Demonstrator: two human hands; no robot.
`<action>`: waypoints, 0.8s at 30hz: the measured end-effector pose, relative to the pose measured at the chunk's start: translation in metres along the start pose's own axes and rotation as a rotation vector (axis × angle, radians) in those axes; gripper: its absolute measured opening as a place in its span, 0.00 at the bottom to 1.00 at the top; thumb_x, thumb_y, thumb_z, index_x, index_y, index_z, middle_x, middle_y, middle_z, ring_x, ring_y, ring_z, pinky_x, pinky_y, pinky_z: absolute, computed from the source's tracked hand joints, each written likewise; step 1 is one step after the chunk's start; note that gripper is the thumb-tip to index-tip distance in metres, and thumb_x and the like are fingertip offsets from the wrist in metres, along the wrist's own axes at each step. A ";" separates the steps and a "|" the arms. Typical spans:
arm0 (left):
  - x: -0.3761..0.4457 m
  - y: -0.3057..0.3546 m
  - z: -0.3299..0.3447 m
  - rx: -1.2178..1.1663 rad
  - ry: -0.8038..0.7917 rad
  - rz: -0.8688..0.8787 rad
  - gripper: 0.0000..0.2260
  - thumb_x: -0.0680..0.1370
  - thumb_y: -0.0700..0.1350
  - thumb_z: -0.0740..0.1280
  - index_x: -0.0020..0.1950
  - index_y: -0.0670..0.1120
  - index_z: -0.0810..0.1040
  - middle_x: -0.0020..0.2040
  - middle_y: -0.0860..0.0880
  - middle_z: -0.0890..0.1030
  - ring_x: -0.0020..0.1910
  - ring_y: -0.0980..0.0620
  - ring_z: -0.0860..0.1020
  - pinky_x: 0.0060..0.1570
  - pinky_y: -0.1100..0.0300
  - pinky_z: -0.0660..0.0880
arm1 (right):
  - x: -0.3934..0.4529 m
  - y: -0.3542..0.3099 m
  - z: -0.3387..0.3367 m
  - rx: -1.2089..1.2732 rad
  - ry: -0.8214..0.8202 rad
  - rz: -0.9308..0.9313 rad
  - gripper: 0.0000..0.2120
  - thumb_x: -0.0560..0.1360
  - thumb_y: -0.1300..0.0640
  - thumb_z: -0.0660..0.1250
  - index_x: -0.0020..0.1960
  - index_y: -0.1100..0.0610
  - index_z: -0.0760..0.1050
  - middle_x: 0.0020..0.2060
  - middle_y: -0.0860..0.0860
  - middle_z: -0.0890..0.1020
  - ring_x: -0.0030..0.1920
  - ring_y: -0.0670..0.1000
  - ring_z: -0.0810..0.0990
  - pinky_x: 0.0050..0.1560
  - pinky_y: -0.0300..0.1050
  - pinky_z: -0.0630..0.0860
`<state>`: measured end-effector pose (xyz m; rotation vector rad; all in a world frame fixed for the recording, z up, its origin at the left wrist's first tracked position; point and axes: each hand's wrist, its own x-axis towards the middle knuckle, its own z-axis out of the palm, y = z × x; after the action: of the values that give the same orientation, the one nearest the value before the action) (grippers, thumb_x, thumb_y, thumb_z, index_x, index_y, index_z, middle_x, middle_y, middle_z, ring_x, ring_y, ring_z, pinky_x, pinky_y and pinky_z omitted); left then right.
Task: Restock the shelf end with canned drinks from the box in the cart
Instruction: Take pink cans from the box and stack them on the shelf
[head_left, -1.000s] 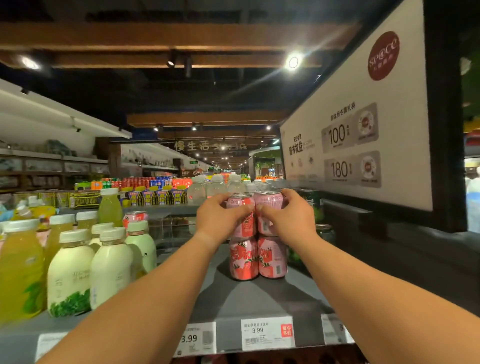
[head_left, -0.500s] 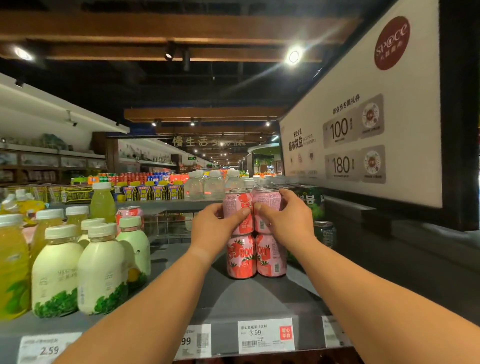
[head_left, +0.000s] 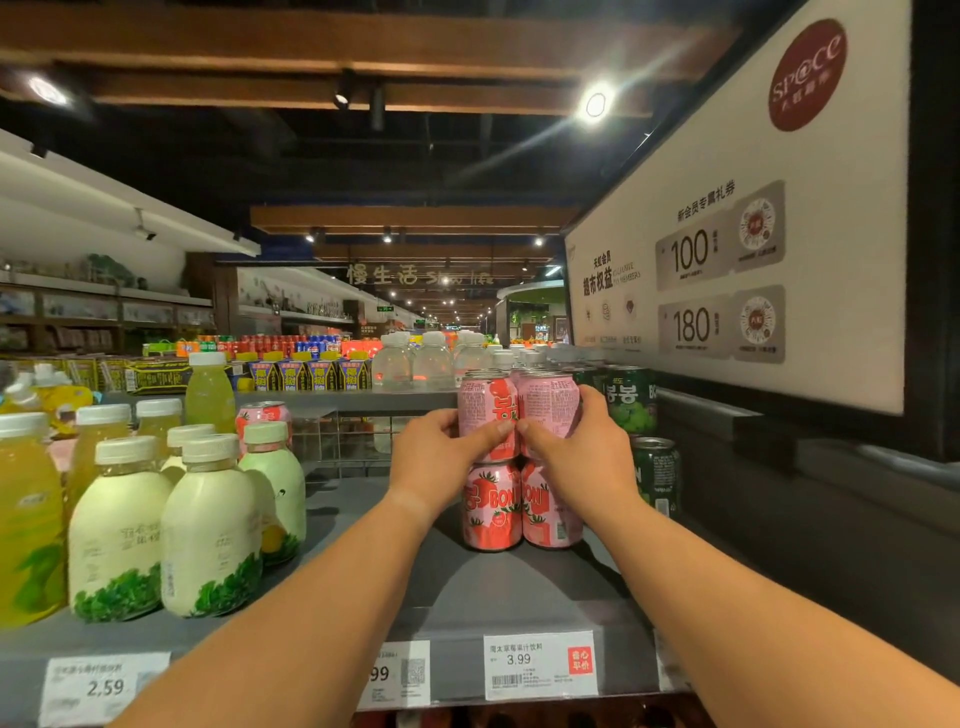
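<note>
Two pink strawberry cans stand side by side on the grey shelf (head_left: 509, 597), the left lower can (head_left: 491, 512) and the right lower can (head_left: 550, 512). A second pair is stacked on top of them. My left hand (head_left: 441, 457) grips the upper left can (head_left: 485, 410), thumb across its front. My right hand (head_left: 582, 457) grips the upper right can (head_left: 550, 405). More pink cans stand behind them. The box and the cart are out of view.
Green grape cans (head_left: 631, 397) stand just right of the pink stack, one lower can (head_left: 657, 475) beside my right wrist. Pale green and yellow bottles (head_left: 208, 525) fill the shelf's left part. A big sign board (head_left: 727, 208) overhangs the right. Price tags (head_left: 540, 665) line the shelf edge.
The two upper cans have settled down onto the lower pair, and my hands slid lower on their sides. The view has moved closer and a little lower.
</note>
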<state>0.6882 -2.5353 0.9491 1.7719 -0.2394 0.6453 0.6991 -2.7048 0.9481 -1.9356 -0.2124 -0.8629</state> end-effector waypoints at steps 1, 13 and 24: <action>0.000 0.000 0.000 0.000 0.003 0.001 0.20 0.67 0.60 0.78 0.54 0.52 0.85 0.44 0.59 0.86 0.42 0.61 0.84 0.50 0.57 0.82 | 0.000 0.000 0.001 -0.004 0.001 0.000 0.23 0.67 0.39 0.72 0.57 0.42 0.66 0.49 0.43 0.79 0.49 0.49 0.80 0.49 0.49 0.79; -0.001 -0.004 0.003 -0.013 -0.008 -0.016 0.20 0.68 0.61 0.77 0.53 0.51 0.85 0.44 0.56 0.86 0.43 0.57 0.85 0.51 0.50 0.82 | -0.004 0.000 0.001 -0.061 0.024 0.005 0.26 0.69 0.37 0.70 0.62 0.44 0.68 0.50 0.43 0.79 0.49 0.48 0.79 0.45 0.46 0.75; -0.020 0.036 -0.017 0.342 0.084 0.095 0.39 0.65 0.70 0.73 0.68 0.47 0.76 0.66 0.49 0.79 0.64 0.50 0.77 0.60 0.59 0.72 | -0.032 -0.033 -0.032 -0.232 -0.013 -0.098 0.43 0.68 0.32 0.68 0.73 0.55 0.61 0.66 0.54 0.70 0.66 0.57 0.70 0.62 0.57 0.73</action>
<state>0.6498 -2.5333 0.9710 2.0630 -0.1629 0.8678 0.6442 -2.7080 0.9596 -2.1612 -0.2242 -0.9755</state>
